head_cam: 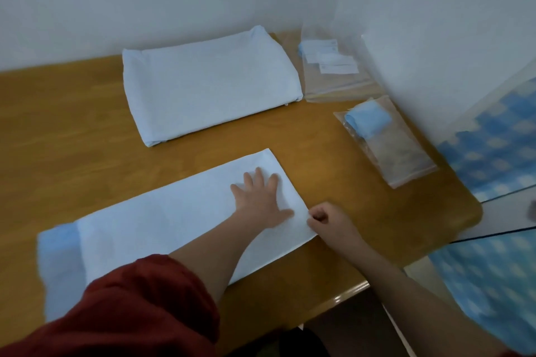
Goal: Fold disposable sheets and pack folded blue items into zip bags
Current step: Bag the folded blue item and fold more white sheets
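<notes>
Disposable sheet [162, 226] lies before you on the desk [72, 124], a long, soft, pale folded strip. Your left hand [261, 200] presses it flat, fingers spread; your right hand [327, 220] pinches its right edge. Another folded sheet [208, 84] sits behind. One clear zip bag [406, 159] already holds a blue roll [367, 122], so folding and bagging remain.

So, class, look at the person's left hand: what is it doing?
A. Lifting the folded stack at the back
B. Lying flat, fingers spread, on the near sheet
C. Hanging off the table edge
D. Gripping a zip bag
B: the left hand lies flat with straight, spread fingers on the near sheet, while the right hand pinches that sheet's right edge.
</notes>
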